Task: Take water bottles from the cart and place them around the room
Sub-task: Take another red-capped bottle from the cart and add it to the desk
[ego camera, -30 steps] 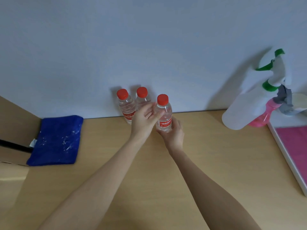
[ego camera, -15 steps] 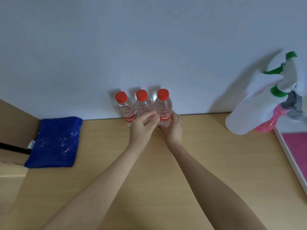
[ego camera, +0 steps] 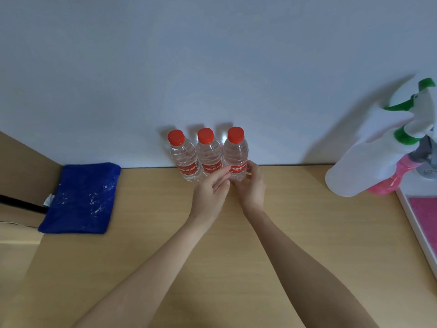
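Three clear water bottles with red caps and red labels stand upright in a tight row against the white wall, at the back of the wooden table [ego camera: 295, 233]: the left bottle [ego camera: 184, 159], the middle bottle [ego camera: 209, 153] and the right bottle [ego camera: 235, 152]. My right hand [ego camera: 253, 187] curls its fingers round the base of the right bottle. My left hand [ego camera: 210, 191] lies in front of the middle bottle with relaxed fingers. Its fingertips touch the label of the right bottle.
A blue cloth [ego camera: 80, 197] lies at the table's back left, with a black handle [ego camera: 21, 204] beside it. A white spray bottle with green trigger [ego camera: 369, 162] and a pink bottle [ego camera: 387, 184] stand at the back right. A white-rimmed pink tray [ego camera: 423, 223] lines the right edge.
The right bottle was carried back and set against the wall next to the other two. My left hand has loosened and drawn slightly back from it.
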